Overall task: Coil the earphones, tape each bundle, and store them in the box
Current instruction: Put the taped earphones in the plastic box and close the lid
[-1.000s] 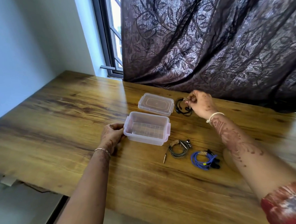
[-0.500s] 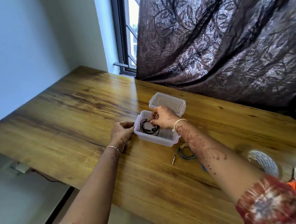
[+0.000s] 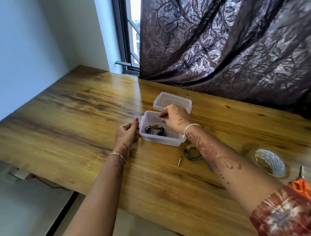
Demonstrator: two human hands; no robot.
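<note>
One wooden table (image 3: pixel 80 110). One clear box (image 3: pixel 161 139) stands on it open side up, long axis running left to right, right end slightly nearer the person. One lid (image 3: pixel 172 101) lies flat just behind it, parallel. One tape roll (image 3: pixel 270 162) lies near the right edge. One pair of scissors (image 3: pixel 303 185) is beside it, blades pointing away. Earphone bundles counted: two. The black bundle (image 3: pixel 155 130) lies flat inside the box, towards its left end. The grey bundle (image 3: pixel 193 156) lies on the table in front of the box, partly under the forearm, its plug pointing near-left. The left hand (image 3: pixel 127 134) grips the box's left end, fingers curled. The right hand (image 3: pixel 176 117) hovers over the box, fingers loosely bent, holding nothing.
</note>
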